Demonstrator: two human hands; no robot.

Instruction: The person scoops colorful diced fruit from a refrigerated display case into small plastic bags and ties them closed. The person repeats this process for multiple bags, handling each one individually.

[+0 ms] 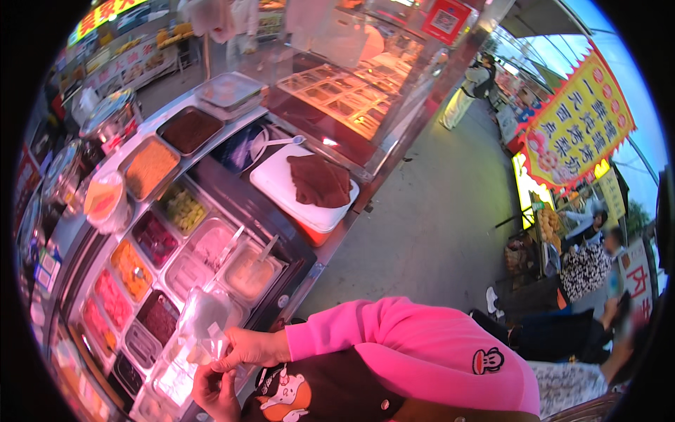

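Both hands meet at the lower middle of the view, in front of a dark apron. One hand, from the pink sleeve (337,329), pinches the edge of a clear plastic bag (205,316); its arm enters from the right, and I take it as my right hand (253,347). Close below it, my left hand (217,387) has its fingertips at the bag's gathered end. The bag hangs over steel food pans, its contents unclear. Nearby are a pan of orange fruit pieces (131,270), a pan of pink pieces (112,298) and a pan of pale cream-coloured food with a spoon (250,274).
A brown cloth (319,182) lies on a white lid (263,174) beyond the pans. A lined cup-shaped container (107,203) stands at the left. Behind is a glass display case (337,89). People (585,269) are at the right, near a yellow banner (580,121).
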